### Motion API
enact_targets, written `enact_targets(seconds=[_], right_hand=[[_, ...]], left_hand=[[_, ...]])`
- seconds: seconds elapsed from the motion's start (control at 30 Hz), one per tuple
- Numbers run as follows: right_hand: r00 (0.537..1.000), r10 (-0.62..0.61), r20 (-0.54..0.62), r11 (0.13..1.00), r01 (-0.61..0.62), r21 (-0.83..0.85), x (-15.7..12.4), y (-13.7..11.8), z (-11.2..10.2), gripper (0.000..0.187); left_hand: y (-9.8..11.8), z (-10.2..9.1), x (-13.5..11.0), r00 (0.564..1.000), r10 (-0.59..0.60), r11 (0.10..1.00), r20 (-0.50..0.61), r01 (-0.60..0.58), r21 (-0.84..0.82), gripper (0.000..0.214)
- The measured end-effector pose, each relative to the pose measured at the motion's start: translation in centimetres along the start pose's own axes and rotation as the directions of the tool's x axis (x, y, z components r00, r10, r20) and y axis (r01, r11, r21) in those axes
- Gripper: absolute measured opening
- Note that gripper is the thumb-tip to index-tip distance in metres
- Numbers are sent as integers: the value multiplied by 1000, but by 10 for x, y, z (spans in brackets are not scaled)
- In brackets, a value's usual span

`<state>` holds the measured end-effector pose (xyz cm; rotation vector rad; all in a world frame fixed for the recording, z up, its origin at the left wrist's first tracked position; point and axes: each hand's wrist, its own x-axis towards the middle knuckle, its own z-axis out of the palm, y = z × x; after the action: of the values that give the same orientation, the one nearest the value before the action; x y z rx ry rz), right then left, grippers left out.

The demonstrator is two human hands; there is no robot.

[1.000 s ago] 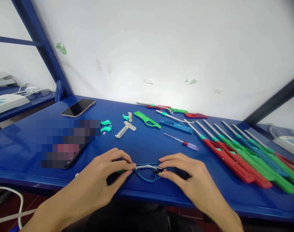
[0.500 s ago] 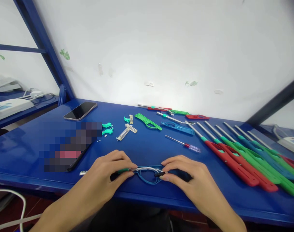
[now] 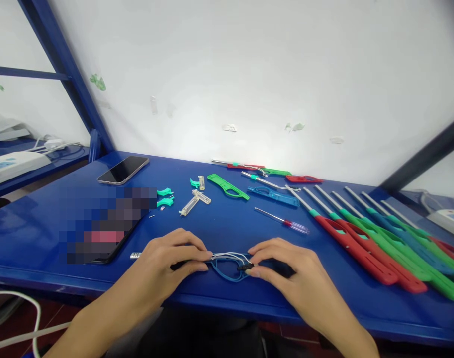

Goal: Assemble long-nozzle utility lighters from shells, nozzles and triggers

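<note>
**Blue handle shell (image 3: pixel 229 280) and white wires (image 3: pixel 230 254) at the table's (image 3: pixel 212 226) front edge**

On the far left, a white device (image 3: pixel 20 163) sits on a side shelf. Next comes a dark-screened phone (image 3: pixel 124 170), lying flat at the back of the table; nearer the front is an object (image 3: pixel 111 226) blurred past naming. The tip of a silver rod (image 3: pixel 136 255) pokes out beyond the left hand (image 3: pixel 161 261). That hand's grip is clamped on the rod, thumb and forefinger together where the wires emerge; most of the rod is hidden. Behind it lie teal pieces (image 3: pixel 165 202), then clear plastic parts (image 3: pixel 189 206).

The blue handle shell lies between the hands, its open loop facing up, with the wires arching across. At its right end, a small black piece (image 3: pixel 244 267) is pinched in the right hand's (image 3: pixel 297 261) grip, thumb against fingers. Farther back are a green half-shell (image 3: pixel 227 186), a second blue shell (image 3: pixel 277 196) and a screwdriver (image 3: pixel 296 226) with a clear purplish handle. On the right, red, green and blue lighters (image 3: pixel 364 253) lie side by side on a slant.
</note>
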<state>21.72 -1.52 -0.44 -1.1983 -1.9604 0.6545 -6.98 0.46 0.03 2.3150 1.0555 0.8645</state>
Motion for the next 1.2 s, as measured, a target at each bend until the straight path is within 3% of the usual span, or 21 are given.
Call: enact_targets(seconds=[0.17, 0.4, 0.53, 1.2], right_hand=[[1000, -13, -16, 1000, 13, -7, 0, 0, 1, 8], [999, -48, -2, 997, 48, -59, -4, -2, -2, 10], [998, -67, 23, 997, 67, -35, -6, -2, -4, 19], [979, -200, 41, 968, 204, -148, -13, -5, -4, 15]], left_hand=[[-1, -1, -8, 997, 34, 991, 74, -43, 129, 20], [13, 4, -11, 991, 125, 960, 48, -133, 247, 24], [16, 5, -10, 993, 113, 960, 36, -118, 253, 25], [16, 6, -10, 989, 145, 959, 4, -142, 247, 26]])
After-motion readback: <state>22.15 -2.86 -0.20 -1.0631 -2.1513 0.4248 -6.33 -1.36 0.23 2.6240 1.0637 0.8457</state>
